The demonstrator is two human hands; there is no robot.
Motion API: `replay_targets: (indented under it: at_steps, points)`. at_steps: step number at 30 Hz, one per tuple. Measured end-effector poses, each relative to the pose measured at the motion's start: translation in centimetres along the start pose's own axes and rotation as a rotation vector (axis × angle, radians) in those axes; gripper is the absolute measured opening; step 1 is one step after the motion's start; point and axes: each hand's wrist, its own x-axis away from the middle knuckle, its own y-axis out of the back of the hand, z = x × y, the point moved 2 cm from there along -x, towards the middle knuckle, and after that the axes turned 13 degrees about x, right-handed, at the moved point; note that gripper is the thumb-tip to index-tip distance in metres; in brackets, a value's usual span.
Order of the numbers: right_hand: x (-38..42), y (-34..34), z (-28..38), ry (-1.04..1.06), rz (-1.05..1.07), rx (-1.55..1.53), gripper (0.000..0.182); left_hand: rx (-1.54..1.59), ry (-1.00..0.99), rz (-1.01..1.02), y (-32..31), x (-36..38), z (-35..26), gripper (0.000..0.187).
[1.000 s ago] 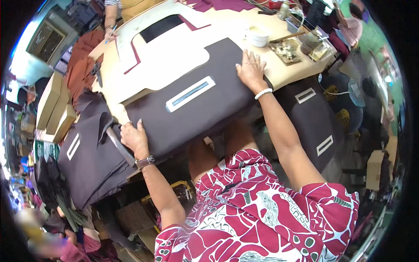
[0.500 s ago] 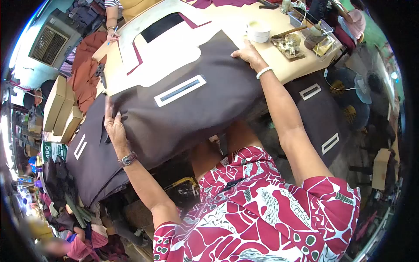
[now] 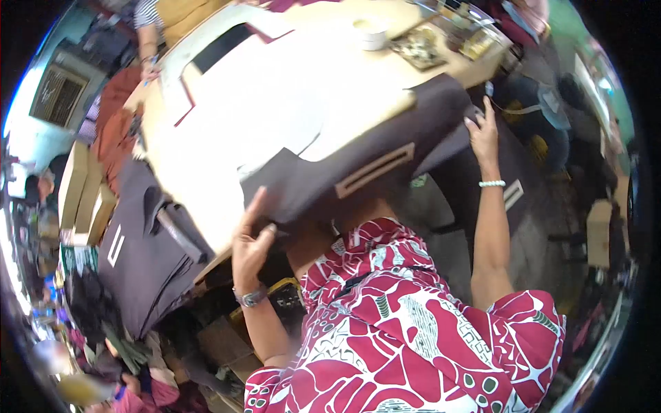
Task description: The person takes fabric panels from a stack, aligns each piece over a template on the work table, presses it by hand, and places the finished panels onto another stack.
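A dark brown leather-like panel (image 3: 310,186) hangs bent over the near edge of the table, with a pale-framed slot (image 3: 375,171) in it. My left hand (image 3: 251,248) pinches its left end between thumb and fingers. At its raised right end, my right hand (image 3: 486,141) grips the edge, well out to the right of the table. The panel's lower side drops out of sight near my lap. Another stack of dark brown panels (image 3: 151,275) drapes off the table's left side, and a further one (image 3: 475,182) lies below my right hand.
The table (image 3: 213,151) carries a white tub (image 3: 372,34), a messy glue-stained tray (image 3: 420,48) and a pale cut piece (image 3: 206,34). Across the table stands a person (image 3: 148,41) with a striped sleeve. Cardboard boxes (image 3: 76,182) and reddish-brown cloth (image 3: 117,110) sit at left.
The panel has slid off the tabletop toward me and to the right. My right hand moved right and down; my left hand moved right and nearer, baring more of the table.
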Motion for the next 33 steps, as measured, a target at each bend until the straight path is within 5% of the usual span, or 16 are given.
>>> replay_targets:
  at_steps: [3, 6, 9, 10, 13, 17, 25, 33]
  points:
    - [4.6, 7.8, -5.4, -0.394, 0.067, 0.309, 0.067, 0.020, 0.168, 0.372, -6.1, -1.0, 3.4, 0.060]
    - [9.1, 16.5, -13.8, -0.468, 0.068, 0.553, 0.068, 0.025, 0.229, 0.624, -12.8, -1.1, 7.5, 0.053]
    - [10.5, 24.6, -13.1, -0.663, 0.159, 0.813, 0.071, 0.071, 0.130, 0.769, -19.2, -0.3, 8.1, 0.040]
    - [11.6, 28.2, -17.5, -0.513, 0.105, 0.936, 0.070, 0.094, 0.067, 0.812, -20.6, 0.2, 7.6, 0.039]
    - [10.2, 32.4, -18.1, -0.501, 0.018, 1.078, 0.067, 0.231, -0.017, 0.845, -23.8, 1.8, 7.5, 0.044]
    - [5.4, 31.1, -18.5, -0.425, 0.003, 1.087, 0.059, -0.017, -0.147, 0.938, -25.0, 1.8, 6.2, 0.064]
    - [-1.6, 17.1, -21.1, -0.212, -0.086, 1.058, 0.057, -0.283, -0.187, 0.637, -24.1, 2.0, 12.1, 0.068]
    - [-6.0, 9.2, -21.7, -0.198, -0.145, 1.107, 0.055, -0.381, -0.132, 0.543, -24.6, 1.4, 14.3, 0.068]
